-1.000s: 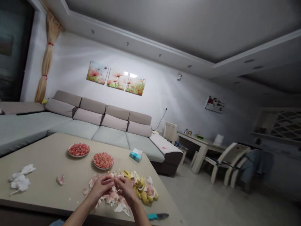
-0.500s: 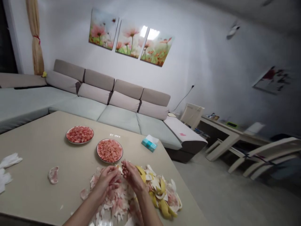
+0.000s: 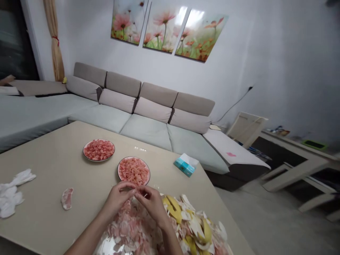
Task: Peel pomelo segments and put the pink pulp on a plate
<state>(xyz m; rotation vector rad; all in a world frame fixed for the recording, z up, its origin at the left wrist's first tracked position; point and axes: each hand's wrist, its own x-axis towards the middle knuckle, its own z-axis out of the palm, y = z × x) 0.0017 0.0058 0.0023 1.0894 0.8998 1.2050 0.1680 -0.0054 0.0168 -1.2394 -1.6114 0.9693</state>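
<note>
My left hand [image 3: 120, 196] and my right hand [image 3: 152, 203] meet at the fingertips, just in front of the nearer plate [image 3: 119, 174]. The fingers of both are closed in a pinch; whatever lies between them is too small to make out. Pink pomelo pulp [image 3: 134, 170] is heaped on that plate. Beneath my hands spreads a pile of pale pink membrane scraps [image 3: 127, 226]. Yellow and white pomelo peel [image 3: 198, 226] lies to the right of my right hand. A single pomelo segment [image 3: 67, 199] rests on the table, well left of my left hand.
A second plate [image 3: 84, 153] of redder pulp stands farther back. Blue tissue pack [image 3: 184, 165] sits near the right edge of the table [image 3: 53, 166]. Crumpled white tissues [image 3: 13, 194] lie at far left. A sofa [image 3: 148, 127] stands behind the table.
My hands were apart with fingers loosely curled; now their fingertips meet in a pinch. The camera view has shifted, so the table and room appear farther right.
</note>
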